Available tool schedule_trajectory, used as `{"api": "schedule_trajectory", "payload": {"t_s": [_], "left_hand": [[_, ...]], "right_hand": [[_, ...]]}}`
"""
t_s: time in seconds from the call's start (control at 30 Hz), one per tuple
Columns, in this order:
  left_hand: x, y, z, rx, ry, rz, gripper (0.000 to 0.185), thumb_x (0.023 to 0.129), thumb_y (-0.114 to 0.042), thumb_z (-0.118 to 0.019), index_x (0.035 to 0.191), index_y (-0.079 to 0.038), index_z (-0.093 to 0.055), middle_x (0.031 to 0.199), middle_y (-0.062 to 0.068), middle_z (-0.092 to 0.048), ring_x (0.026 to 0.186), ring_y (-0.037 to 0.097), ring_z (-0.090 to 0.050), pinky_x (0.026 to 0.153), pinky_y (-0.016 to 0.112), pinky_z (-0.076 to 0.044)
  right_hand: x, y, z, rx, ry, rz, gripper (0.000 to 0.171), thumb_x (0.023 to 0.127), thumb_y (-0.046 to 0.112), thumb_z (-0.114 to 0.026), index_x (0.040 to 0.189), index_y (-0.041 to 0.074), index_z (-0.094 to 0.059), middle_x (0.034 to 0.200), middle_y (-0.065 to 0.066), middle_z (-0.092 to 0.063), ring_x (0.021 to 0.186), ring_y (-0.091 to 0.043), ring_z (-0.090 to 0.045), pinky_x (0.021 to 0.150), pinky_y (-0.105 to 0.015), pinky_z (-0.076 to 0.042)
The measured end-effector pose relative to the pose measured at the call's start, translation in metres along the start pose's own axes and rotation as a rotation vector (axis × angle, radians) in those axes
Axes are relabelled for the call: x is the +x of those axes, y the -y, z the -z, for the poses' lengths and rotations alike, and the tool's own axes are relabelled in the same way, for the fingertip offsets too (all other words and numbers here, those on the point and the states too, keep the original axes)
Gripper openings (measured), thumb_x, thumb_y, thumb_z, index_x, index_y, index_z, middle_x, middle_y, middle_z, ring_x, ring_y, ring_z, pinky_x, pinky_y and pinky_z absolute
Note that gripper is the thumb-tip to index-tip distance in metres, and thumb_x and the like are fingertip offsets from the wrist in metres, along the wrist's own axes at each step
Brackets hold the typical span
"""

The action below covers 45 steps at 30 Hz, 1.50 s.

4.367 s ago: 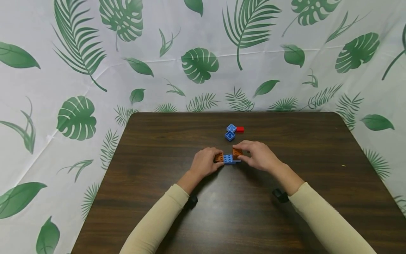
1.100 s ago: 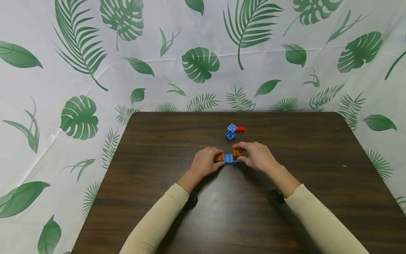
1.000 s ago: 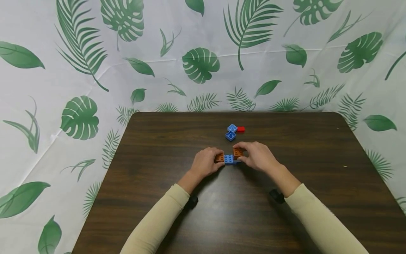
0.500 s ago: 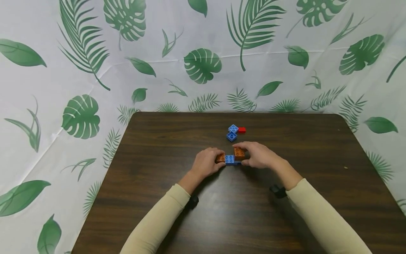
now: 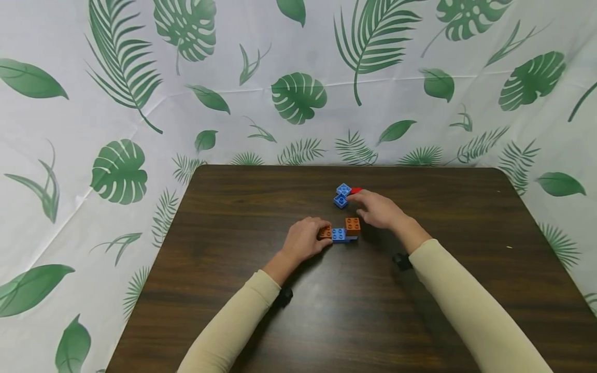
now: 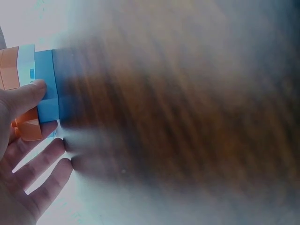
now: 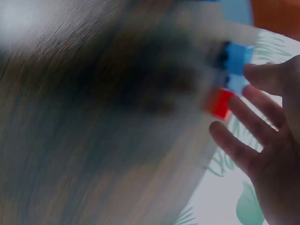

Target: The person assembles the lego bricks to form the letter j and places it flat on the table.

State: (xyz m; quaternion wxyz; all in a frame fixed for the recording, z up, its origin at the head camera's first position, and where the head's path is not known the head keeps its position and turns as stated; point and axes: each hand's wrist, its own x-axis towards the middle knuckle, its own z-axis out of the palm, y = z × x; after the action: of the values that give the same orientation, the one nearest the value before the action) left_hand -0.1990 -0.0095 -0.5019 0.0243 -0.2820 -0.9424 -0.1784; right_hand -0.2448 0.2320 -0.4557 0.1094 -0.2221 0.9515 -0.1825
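Note:
My left hand (image 5: 302, 238) pinches the left end of a joined row of toy building bricks between thumb and fingers. That row has an orange brick (image 5: 325, 233) at the left end and a light blue brick (image 5: 338, 234) in the middle. At its right end another orange brick (image 5: 353, 225) stands higher, on a blue layer. In the left wrist view the thumb lies against the blue side (image 6: 45, 65). My right hand (image 5: 379, 210) reaches beside two loose blue bricks (image 5: 340, 201), fingers extended and partly covering a red brick (image 5: 355, 190). The right wrist view shows its fingers spread, holding nothing.
The loose blue and red bricks lie together behind the joined row, their open undersides up on the blue ones. A dark wood table (image 5: 261, 197) carries everything. A white cloth with green leaves (image 5: 252, 103) hangs beyond its back edge.
My right hand has let go of the right orange brick, which stays on the row, and has moved back to the loose bricks. My left hand keeps its hold in nearly the same place.

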Motion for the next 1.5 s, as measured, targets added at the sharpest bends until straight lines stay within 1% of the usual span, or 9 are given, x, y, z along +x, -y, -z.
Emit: {"api": "schedule_trajectory", "payload": {"t_s": [0.17, 0.3, 0.57, 0.7, 0.87, 1.03, 1.27, 1.33, 1.5], "left_hand": [[0.000, -0.001, 0.000, 0.007, 0.008, 0.000, 0.042, 0.084, -0.044, -0.071, 0.119, -0.021, -0.068, 0.113, -0.005, -0.067, 0.101, 0.016, -0.062, 0.082, 0.037, -0.051], [0.000, -0.001, 0.000, 0.012, 0.006, 0.000, 0.042, 0.084, -0.044, -0.071, 0.119, -0.021, -0.068, 0.113, -0.005, -0.067, 0.101, 0.015, -0.062, 0.082, 0.036, -0.052], [-0.001, 0.000, 0.000, 0.014, -0.006, 0.001, 0.042, 0.084, -0.045, -0.071, 0.119, -0.022, -0.068, 0.113, -0.005, -0.067, 0.101, 0.015, -0.062, 0.082, 0.037, -0.052], [-0.001, 0.000, -0.001, 0.014, -0.013, 0.003, 0.042, 0.083, -0.045, -0.071, 0.119, -0.023, -0.068, 0.113, -0.006, -0.067, 0.101, 0.015, -0.062, 0.082, 0.037, -0.052], [-0.001, 0.000, -0.003, 0.009, -0.008, 0.004, 0.042, 0.084, -0.045, -0.071, 0.119, -0.023, -0.068, 0.114, -0.006, -0.067, 0.102, 0.016, -0.062, 0.083, 0.037, -0.052], [-0.001, 0.000, -0.004, 0.009, -0.008, 0.011, 0.042, 0.084, -0.045, -0.071, 0.120, -0.024, -0.068, 0.114, -0.006, -0.067, 0.102, 0.016, -0.061, 0.083, 0.038, -0.051], [-0.002, -0.002, -0.003, 0.005, 0.008, 0.019, 0.042, 0.084, -0.045, -0.070, 0.120, -0.024, -0.067, 0.115, -0.006, -0.066, 0.101, 0.016, -0.061, 0.083, 0.038, -0.051], [-0.002, -0.002, -0.003, 0.006, 0.006, 0.018, 0.042, 0.084, -0.045, -0.070, 0.120, -0.024, -0.067, 0.115, -0.006, -0.066, 0.101, 0.016, -0.061, 0.083, 0.037, -0.051], [-0.002, -0.002, -0.001, 0.003, -0.001, 0.018, 0.042, 0.084, -0.045, -0.071, 0.120, -0.024, -0.067, 0.115, -0.006, -0.066, 0.100, 0.016, -0.061, 0.082, 0.037, -0.051]], "right_hand": [[0.007, -0.002, -0.009, -0.110, -0.009, 0.017, 0.054, 0.093, 0.015, -0.062, 0.144, 0.022, -0.046, 0.139, -0.011, -0.045, 0.123, -0.031, -0.048, 0.089, -0.053, -0.046], [0.011, -0.003, -0.015, -0.166, -0.019, 0.038, 0.052, 0.092, 0.017, -0.064, 0.142, 0.023, -0.049, 0.139, -0.010, -0.045, 0.126, -0.030, -0.043, 0.090, -0.053, -0.046], [0.013, -0.011, -0.021, -0.156, -0.030, -0.014, 0.040, 0.091, 0.028, -0.066, 0.129, 0.020, -0.059, 0.132, -0.009, -0.051, 0.123, -0.029, -0.047, 0.094, -0.054, -0.043], [0.011, -0.015, -0.022, -0.148, -0.057, -0.041, 0.031, 0.090, 0.034, -0.066, 0.116, 0.017, -0.062, 0.120, -0.006, -0.056, 0.110, -0.025, -0.054, 0.092, -0.051, -0.045], [0.007, -0.022, -0.026, -0.150, -0.107, -0.069, 0.024, 0.088, 0.032, -0.069, 0.104, 0.017, -0.061, 0.109, -0.003, -0.059, 0.093, -0.021, -0.057, 0.085, -0.047, -0.048], [0.004, -0.030, -0.029, -0.065, -0.147, -0.130, 0.023, 0.086, 0.028, -0.072, 0.103, 0.017, -0.061, 0.109, -0.003, -0.061, 0.093, -0.023, -0.057, 0.087, -0.048, -0.048], [-0.003, -0.037, -0.024, 0.094, -0.184, -0.172, 0.051, 0.086, 0.017, -0.071, 0.132, 0.010, -0.050, 0.125, -0.010, -0.056, 0.112, -0.029, -0.055, 0.096, -0.053, -0.043], [-0.007, -0.038, -0.022, 0.118, -0.202, -0.174, 0.051, 0.085, 0.015, -0.071, 0.132, 0.009, -0.051, 0.124, -0.011, -0.054, 0.113, -0.030, -0.053, 0.097, -0.053, -0.042], [-0.015, -0.038, -0.016, 0.192, -0.251, -0.171, 0.041, 0.084, 0.011, -0.069, 0.123, 0.006, -0.059, 0.119, -0.012, -0.050, 0.109, -0.031, -0.050, 0.097, -0.052, -0.042]]}}
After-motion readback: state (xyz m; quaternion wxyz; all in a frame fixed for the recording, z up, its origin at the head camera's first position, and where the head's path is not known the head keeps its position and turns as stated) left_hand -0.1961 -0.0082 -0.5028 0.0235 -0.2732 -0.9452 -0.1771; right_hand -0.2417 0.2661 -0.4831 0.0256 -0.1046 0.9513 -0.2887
